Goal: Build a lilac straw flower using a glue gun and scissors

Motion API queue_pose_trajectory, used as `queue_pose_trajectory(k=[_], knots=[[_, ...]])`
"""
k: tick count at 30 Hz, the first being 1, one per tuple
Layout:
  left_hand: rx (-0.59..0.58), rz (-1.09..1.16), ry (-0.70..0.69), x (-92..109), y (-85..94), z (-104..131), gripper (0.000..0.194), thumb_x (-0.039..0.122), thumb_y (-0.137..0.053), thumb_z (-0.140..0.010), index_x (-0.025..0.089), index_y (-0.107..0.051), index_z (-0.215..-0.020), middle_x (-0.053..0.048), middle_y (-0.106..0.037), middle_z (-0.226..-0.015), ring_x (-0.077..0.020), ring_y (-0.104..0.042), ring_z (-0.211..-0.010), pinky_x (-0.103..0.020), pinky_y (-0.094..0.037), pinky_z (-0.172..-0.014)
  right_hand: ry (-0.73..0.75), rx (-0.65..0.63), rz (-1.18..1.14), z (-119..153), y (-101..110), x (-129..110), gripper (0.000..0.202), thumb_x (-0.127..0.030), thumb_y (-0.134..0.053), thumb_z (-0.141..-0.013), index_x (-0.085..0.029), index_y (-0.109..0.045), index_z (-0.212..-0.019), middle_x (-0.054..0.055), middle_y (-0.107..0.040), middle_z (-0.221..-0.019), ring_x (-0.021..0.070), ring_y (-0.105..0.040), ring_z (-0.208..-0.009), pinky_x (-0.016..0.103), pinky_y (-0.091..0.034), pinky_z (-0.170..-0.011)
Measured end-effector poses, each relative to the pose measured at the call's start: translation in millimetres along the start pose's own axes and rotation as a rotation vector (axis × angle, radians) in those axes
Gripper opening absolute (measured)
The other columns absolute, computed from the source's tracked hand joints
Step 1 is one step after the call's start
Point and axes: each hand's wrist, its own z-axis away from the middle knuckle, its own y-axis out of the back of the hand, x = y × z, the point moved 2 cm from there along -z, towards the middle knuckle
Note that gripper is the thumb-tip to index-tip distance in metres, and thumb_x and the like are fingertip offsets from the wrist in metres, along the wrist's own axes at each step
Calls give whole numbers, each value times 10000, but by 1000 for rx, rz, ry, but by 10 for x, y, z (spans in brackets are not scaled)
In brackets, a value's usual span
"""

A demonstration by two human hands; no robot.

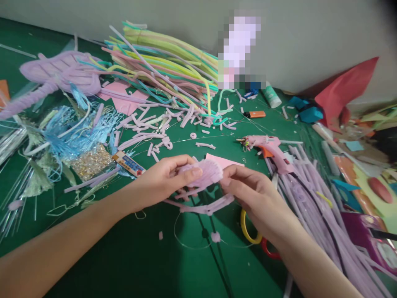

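Lilac piece (206,176): pinched by left hand (173,178); right hand (248,188), narrow, at its 3 o'clock edge.
Open table (139,256), 7 o'clock; glue gun (273,151), 2; scissors (249,241), 5.

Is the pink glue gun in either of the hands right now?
No, the glue gun lies on the green table, beyond the right hand.

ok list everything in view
tabletop: one, green, underneath
fan piece: one, lilac, centre
glue gun: one, pink, right
stem bundle: many, lilac, right
stem pile: many, mixed, back
cut pieces: many, lilac, middle
tassels: many, blue/green, left
bead bag: one, gold, left
winged shape: one, lilac, back left
lighter: one, orange, back
ring handles: two, yellow/red, lower right
sheet: one, red, back right
left hand: one, bare, holding fan piece
right hand: one, bare, at its edge
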Motion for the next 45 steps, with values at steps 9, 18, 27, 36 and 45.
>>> queue_pose_trajectory(k=[9, 18, 27, 36, 45], knots=[[3, -56, -47, 35, 12, 32, 253, 440, -630, -883, 192, -657, -920, 18, -624, -787, -136, -604, -717, -216, -476, -640, -43, -158, 76, -91, -17, -45, 277, -424, -797, -723, -228, -746, -912, 31, -735, -878, 196, -666, -820, 311, -544, -730], [101, -8, -120, 35, 103, 15, 330, 495, -581, -890, 178, -597, -799, 27, -533, -660, -120, -522, -598, -223, -440, -573, -49, -207, 39, -197, 28, -93, 300, -451, -829, -693, -176, -754, -789, 7, -711, -686, 112, -617, -627, 238, -498, -651], [266, 104, -95, 100, 216, 58, 314, 420, -701, -822, 184, -530, -704, 66, -344, -632, -64, -295, -496, -189, -224, -439, -35, -450, 130, -226, -24, -187, 533, -627, -657, -802, -179, -658, -1089, 96, -739, -984, 196, -707, -855, 301, -549, -730], [438, 656, -348, 60, 409, 45, 311, 311, -699, -869, 195, -454, -717, 77, -356, -633, -43, -367, -484, -161, -292, -422, 60, -148, -94, -138, 1100, -175, 820, -870, -542, -662, -316, -666, -1254, 132, -748, -1108, 294, -731, -925, 393, -541, -724], [378, 678, -331, 35, 245, 10, 414, 423, -774, -799, 207, -423, -757, 67, -491, -627, -64, -510, -574, -145, -349, -438, 114, -62, -138, -78, 620, -17, 401, -436, -658, -872, -318, -629, -1254, 91, -647, -1327, 253, -639, -1178, 383, -554, -933]])
